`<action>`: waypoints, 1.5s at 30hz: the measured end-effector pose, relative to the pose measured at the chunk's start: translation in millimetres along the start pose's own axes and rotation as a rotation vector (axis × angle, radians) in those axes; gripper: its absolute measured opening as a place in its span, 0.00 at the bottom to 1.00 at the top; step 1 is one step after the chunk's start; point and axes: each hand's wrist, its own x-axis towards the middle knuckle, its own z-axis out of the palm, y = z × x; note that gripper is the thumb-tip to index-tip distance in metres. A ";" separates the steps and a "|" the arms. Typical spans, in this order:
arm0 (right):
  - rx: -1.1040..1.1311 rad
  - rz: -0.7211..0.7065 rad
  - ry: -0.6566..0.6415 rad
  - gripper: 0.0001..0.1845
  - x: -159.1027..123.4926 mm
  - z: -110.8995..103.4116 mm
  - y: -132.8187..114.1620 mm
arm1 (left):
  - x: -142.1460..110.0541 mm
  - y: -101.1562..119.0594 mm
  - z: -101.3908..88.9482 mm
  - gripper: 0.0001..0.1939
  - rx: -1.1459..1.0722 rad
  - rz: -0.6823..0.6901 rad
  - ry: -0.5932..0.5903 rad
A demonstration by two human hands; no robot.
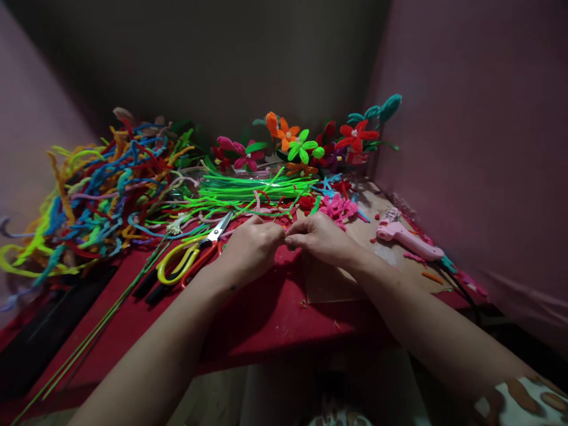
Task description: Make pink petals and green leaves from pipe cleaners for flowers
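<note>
My left hand (252,244) and my right hand (320,238) meet at the fingertips over the red table (266,313), both closed in a pinch on a small piece I cannot make out. Just beyond my fingers lie a small red pipe-cleaner flower (306,203) and a pink pipe-cleaner piece (338,208). Scissors with yellow handles (195,251) lie left of my left hand. A bundle of straight green pipe cleaners (252,188) lies behind my hands.
A big tangle of mixed-colour pipe cleaners (97,195) fills the left. Finished pipe-cleaner flowers (302,145) stand at the back. A pink glue gun (406,236) rests on a cardboard sheet (328,284) at right. Thin green stems (93,337) lie front left. Walls close in on both sides.
</note>
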 end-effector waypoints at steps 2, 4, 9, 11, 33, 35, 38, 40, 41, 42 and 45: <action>-0.020 0.052 -0.001 0.07 0.0 1.1 -0.7 | -0.8 -0.4 -0.4 0.10 0.091 0.025 -0.008; -0.044 0.081 0.004 0.08 -0.4 2.2 -2.2 | -1.0 -1.3 -1.1 0.09 0.141 0.056 -0.003; 0.028 0.081 -0.021 0.08 -1.8 4.5 -2.7 | 0.0 -5.2 -5.4 0.06 0.083 0.130 0.024; 0.137 0.082 0.062 0.08 -1.7 4.7 -1.8 | 0.3 -4.3 -10.9 0.07 0.055 0.035 0.192; 0.704 0.030 0.175 0.06 -6.4 20.7 -8.3 | 8.7 10.2 -1.2 0.06 -1.381 -0.682 0.343; 0.654 0.070 0.213 0.07 -6.8 23.3 -8.4 | 8.9 9.4 -0.5 0.07 -1.362 -0.699 0.371; 0.573 0.138 0.229 0.07 -7.6 28.3 -8.7 | 9.5 8.3 -0.2 0.07 -1.299 -0.726 0.365; 0.551 0.159 0.217 0.07 -7.9 30.3 -8.2 | 9.9 7.4 -0.9 0.08 -1.259 -0.736 0.347; 0.544 0.166 0.209 0.07 -7.8 30.8 -7.8 | 10.0 6.9 -1.7 0.08 -1.242 -0.749 0.351; 0.541 0.171 0.201 0.07 -7.7 31.0 -7.4 | 10.2 6.6 -2.6 0.09 -1.227 -0.764 0.363; 0.517 0.182 0.184 0.07 -6.5 31.0 -5.9 | 10.8 5.9 -5.4 0.07 -1.161 -0.802 0.421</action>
